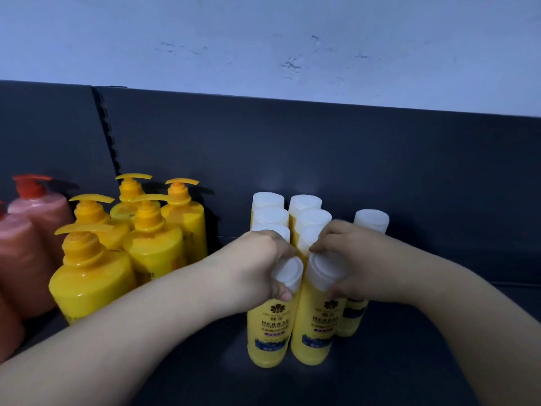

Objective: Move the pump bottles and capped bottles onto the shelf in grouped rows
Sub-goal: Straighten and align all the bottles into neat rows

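Several yellow capped bottles with white caps stand in two rows on the dark shelf [409,361]. My left hand [263,265] grips the white cap of the front left capped bottle [270,332]. My right hand [354,259] grips the cap of the front right capped bottle [314,329]. Both bottles stand upright on the shelf, touching each other. One more capped bottle [371,219] stands alone behind my right hand. To the left, several yellow pump bottles [152,247] are grouped together. My hands hide part of the capped rows.
Pink pump bottles with red pumps [35,206] stand at the far left edge. A dark back panel [322,159] closes the shelf behind, with a slotted upright [109,133] at the left. Bare shelf lies to the right of the capped bottles.
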The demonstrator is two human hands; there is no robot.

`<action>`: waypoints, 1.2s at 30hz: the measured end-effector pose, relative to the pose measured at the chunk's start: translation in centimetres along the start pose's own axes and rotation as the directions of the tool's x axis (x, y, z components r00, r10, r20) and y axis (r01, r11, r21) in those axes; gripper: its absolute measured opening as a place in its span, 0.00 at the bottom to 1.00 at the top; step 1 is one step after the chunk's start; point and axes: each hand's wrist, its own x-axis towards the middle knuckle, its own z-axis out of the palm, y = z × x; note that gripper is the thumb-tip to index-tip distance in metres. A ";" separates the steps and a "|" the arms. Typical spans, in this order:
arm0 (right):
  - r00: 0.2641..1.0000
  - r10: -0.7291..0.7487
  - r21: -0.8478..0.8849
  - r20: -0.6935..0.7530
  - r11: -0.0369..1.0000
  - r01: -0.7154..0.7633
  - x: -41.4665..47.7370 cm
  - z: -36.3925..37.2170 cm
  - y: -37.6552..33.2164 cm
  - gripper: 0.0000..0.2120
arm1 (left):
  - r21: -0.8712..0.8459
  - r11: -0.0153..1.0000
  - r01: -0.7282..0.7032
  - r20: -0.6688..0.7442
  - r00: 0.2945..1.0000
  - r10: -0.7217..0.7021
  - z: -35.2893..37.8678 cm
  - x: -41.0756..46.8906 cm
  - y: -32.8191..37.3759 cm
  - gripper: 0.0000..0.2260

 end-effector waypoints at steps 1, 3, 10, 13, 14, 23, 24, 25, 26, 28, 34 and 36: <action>1.000 0.008 0.005 -0.013 1.000 -0.008 -0.1 0.0 0.1 0.31 | 0.015 1.000 -0.012 -0.005 1.000 0.012 0.1 0.2 0.0 0.28; 0.999 0.019 0.003 -0.029 1.000 -0.019 -0.2 0.2 0.4 0.31 | 0.044 0.998 -0.038 -0.021 0.999 0.039 0.4 0.5 0.1 0.27; 0.998 -0.017 -0.043 -0.061 0.999 0.015 0.0 0.7 0.8 0.31 | 0.140 0.986 -0.090 -0.155 0.982 0.111 1.4 0.3 -0.5 0.27; 0.998 -0.012 -0.045 -0.056 0.999 0.010 0.3 0.6 0.7 0.32 | 0.143 0.988 -0.061 -0.157 0.984 0.084 1.3 0.3 -0.4 0.26; 0.999 -0.006 -0.047 -0.053 0.999 0.003 0.4 0.5 0.6 0.31 | 0.142 0.988 -0.057 -0.156 0.985 0.079 1.3 0.4 -0.3 0.25; 0.998 0.024 -0.068 -0.054 0.997 -0.027 0.6 1.0 0.4 0.33 | 0.243 0.970 0.021 -0.150 0.989 0.016 1.0 0.4 1.4 0.18; 0.999 0.026 -0.016 -0.044 1.000 -0.027 0.3 0.8 0.7 0.32 | 0.223 0.975 0.023 -0.149 0.989 0.011 0.7 0.6 1.6 0.18; 0.999 0.028 0.064 -0.036 0.998 -0.026 0.1 0.5 1.1 0.29 | 0.200 0.980 0.017 -0.160 0.987 0.016 0.4 0.8 1.9 0.18; 0.999 0.031 0.158 -0.044 0.987 -0.024 -0.2 0.1 1.6 0.25 | 0.176 0.984 0.002 -0.183 0.983 0.031 0.2 1.0 2.2 0.18; 0.989 0.057 0.300 -0.133 0.954 -0.015 -0.8 -0.6 3.1 0.15 | 0.120 0.992 -0.044 -0.248 0.966 0.073 -0.3 1.5 3.1 0.16; 0.913 0.221 0.293 -0.342 0.949 -0.120 -0.2 -0.7 9.3 0.07 | 0.052 0.993 -0.109 -0.191 0.975 0.117 -0.7 4.4 6.5 0.17; 0.923 0.256 0.250 -0.289 0.950 -0.185 0.4 -0.1 11.0 0.11 | 0.083 0.993 -0.078 -0.099 0.991 0.086 -0.4 5.9 7.2 0.18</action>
